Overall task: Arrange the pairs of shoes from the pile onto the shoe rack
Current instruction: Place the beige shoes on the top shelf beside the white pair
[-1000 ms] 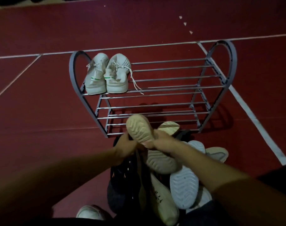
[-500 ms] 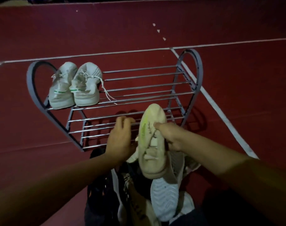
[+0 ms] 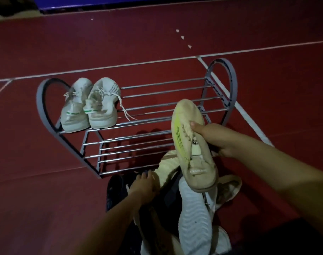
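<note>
A grey metal shoe rack with heart-shaped ends stands on the red floor. A pair of white sneakers with green tabs sits at the left of its top shelf. My right hand grips a beige sneaker with a yellow-green stripe, held upright above the pile in front of the rack's right half. My left hand reaches down into the shoe pile and rests on a cream shoe; whether it grips that shoe is unclear.
The pile holds a white shoe sole-up, dark shoes at the left and a beige shoe at the right. White lines cross the red floor. A blue wall base runs along the far edge.
My right hand has lifted the beige sneaker up and to the right. My left hand has let go of it and dropped down into the pile.
</note>
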A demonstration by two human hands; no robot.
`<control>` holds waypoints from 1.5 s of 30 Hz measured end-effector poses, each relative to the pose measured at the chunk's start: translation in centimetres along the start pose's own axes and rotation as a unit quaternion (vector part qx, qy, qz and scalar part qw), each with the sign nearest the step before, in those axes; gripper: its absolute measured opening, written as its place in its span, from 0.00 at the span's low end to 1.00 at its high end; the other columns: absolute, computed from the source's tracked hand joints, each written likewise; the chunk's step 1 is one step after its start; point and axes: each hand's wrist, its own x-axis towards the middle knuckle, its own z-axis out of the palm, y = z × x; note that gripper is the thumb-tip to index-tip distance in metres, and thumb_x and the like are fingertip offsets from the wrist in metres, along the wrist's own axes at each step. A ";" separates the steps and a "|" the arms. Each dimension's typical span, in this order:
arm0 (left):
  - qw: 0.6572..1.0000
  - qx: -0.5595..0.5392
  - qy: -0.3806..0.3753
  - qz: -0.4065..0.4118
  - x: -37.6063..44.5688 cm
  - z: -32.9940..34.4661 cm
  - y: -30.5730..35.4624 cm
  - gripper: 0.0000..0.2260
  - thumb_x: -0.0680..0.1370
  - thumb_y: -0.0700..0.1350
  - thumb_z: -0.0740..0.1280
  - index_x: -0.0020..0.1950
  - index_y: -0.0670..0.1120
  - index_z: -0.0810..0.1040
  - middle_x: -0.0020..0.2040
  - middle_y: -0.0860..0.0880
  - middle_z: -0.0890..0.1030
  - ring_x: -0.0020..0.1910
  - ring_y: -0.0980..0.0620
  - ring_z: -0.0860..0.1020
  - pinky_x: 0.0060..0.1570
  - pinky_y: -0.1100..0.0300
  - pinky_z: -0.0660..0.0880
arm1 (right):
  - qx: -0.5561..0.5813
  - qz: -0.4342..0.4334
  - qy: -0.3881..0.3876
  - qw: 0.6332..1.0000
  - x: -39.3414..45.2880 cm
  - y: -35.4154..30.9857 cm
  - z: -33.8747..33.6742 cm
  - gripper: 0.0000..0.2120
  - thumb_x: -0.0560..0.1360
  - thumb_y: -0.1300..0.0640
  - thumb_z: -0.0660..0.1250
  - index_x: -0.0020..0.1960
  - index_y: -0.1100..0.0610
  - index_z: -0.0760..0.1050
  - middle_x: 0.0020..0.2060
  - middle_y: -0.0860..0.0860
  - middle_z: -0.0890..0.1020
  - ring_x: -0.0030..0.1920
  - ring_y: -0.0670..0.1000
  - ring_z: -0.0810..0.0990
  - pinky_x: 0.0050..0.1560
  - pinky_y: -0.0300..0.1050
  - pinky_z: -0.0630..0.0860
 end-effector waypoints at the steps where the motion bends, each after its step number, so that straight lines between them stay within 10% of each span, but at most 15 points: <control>1: 0.999 -0.011 -0.032 -0.002 -0.1 -0.1 -0.3 0.47 0.77 0.58 0.70 0.84 0.44 0.45 0.80 0.41 0.62 0.78 0.38 0.63 0.75 0.47 0.66 | 0.003 0.002 0.001 1.000 0.0 0.2 0.2 0.35 0.72 0.32 0.66 0.66 0.57 0.76 0.54 0.55 0.85 0.55 0.58 0.83 0.61 0.59 0.77; 4: 0.987 -0.132 -0.083 -0.027 0.2 0.0 -0.2 0.51 0.75 0.58 0.74 0.83 0.41 0.43 0.74 0.40 0.73 0.72 0.40 0.73 0.68 0.50 0.72 | 0.023 0.012 -0.008 1.000 0.5 1.0 0.6 0.42 0.65 0.29 0.68 0.69 0.55 0.74 0.58 0.54 0.83 0.58 0.59 0.81 0.64 0.64 0.75; 7: 0.953 -0.283 -0.102 -0.048 0.6 0.5 0.1 0.52 0.59 0.70 0.79 0.76 0.45 0.71 0.67 0.47 0.80 0.67 0.45 0.79 0.65 0.52 0.76 | 0.014 0.010 -0.012 1.000 0.4 0.7 1.2 0.34 0.71 0.32 0.67 0.66 0.56 0.77 0.57 0.54 0.84 0.58 0.59 0.81 0.64 0.61 0.75; 10: 0.867 -0.483 -0.091 -0.075 -0.4 1.5 1.7 0.33 0.61 0.48 0.84 0.64 0.40 0.81 0.57 0.44 0.85 0.54 0.46 0.84 0.53 0.51 0.82 | 0.019 0.001 -0.023 1.000 0.7 0.1 1.2 0.26 0.75 0.37 0.66 0.61 0.57 0.79 0.52 0.55 0.86 0.54 0.58 0.83 0.61 0.58 0.78; 15: 0.957 -0.155 0.210 0.123 -5.2 -0.4 3.4 0.15 0.66 0.46 0.73 0.51 0.47 0.77 0.54 0.48 0.74 0.51 0.45 0.77 0.46 0.52 0.76 | 0.013 0.007 0.001 1.000 0.5 -1.6 -0.3 0.22 0.78 0.38 0.64 0.56 0.56 0.79 0.48 0.53 0.85 0.52 0.56 0.82 0.59 0.53 0.77; 21: 0.861 0.052 0.358 0.357 -10.8 -9.8 0.6 0.16 0.64 0.43 0.70 0.47 0.47 0.68 0.47 0.43 0.75 0.45 0.41 0.73 0.39 0.51 0.67 | 0.040 0.004 0.029 0.999 -0.3 -4.4 -3.0 0.19 0.80 0.41 0.61 0.48 0.56 0.78 0.38 0.52 0.83 0.40 0.53 0.81 0.40 0.46 0.77; 26: 0.808 0.092 0.459 0.357 -14.6 -16.0 0.8 0.11 0.59 0.44 0.72 0.36 0.42 0.73 0.39 0.44 0.74 0.38 0.44 0.71 0.39 0.50 0.63 | 0.137 -0.118 0.093 0.979 0.9 -7.2 -4.5 0.21 0.79 0.48 0.62 0.65 0.59 0.77 0.52 0.57 0.84 0.54 0.59 0.82 0.63 0.59 0.77; 33: 0.805 -0.003 0.542 0.240 -15.2 -21.7 1.5 0.16 0.56 0.41 0.71 0.39 0.43 0.68 0.40 0.47 0.70 0.38 0.44 0.68 0.38 0.51 0.62 | 0.252 -0.193 0.070 0.946 -1.3 -9.3 -3.9 0.06 0.71 0.63 0.58 0.47 0.59 0.71 0.38 0.59 0.75 0.36 0.57 0.75 0.40 0.47 0.75; 39: 0.787 -0.182 0.575 0.131 -10.6 -24.3 4.6 0.17 0.60 0.34 0.69 0.45 0.45 0.70 0.48 0.49 0.70 0.52 0.47 0.65 0.45 0.63 0.55 | 0.217 -0.207 0.070 0.951 -1.5 -9.0 -5.8 0.28 0.65 0.62 0.59 0.64 0.57 0.73 0.44 0.59 0.80 0.42 0.58 0.80 0.43 0.53 0.80; 45: 0.786 -0.138 0.575 0.180 -4.6 -25.3 8.3 0.16 0.66 0.35 0.76 0.52 0.43 0.78 0.52 0.42 0.74 0.49 0.41 0.71 0.45 0.51 0.70 | 0.227 -0.149 0.076 0.960 -1.1 -9.1 -5.8 0.22 0.73 0.58 0.60 0.66 0.55 0.75 0.50 0.58 0.84 0.47 0.59 0.84 0.51 0.59 0.82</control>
